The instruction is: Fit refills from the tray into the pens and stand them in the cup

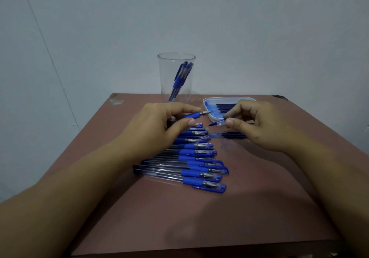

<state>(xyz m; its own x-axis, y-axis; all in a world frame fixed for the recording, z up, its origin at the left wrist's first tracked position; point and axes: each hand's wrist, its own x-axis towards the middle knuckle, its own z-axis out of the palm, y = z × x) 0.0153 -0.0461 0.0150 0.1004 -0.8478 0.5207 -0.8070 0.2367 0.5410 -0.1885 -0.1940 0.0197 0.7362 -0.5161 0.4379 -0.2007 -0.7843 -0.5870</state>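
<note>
Left hand: fingers and thumb curled round an uncapped pen, its metal tip pointing right, above the far end of the pen row on the brown table.
Right hand: thumb and forefinger pinch a pen cap, near the tip but apart from it.
Loose refills lie on the table under the right hand.
White tray with refills sits behind the right hand.
Clear cup at the back edge holds a few blue pens, leaning.
</note>
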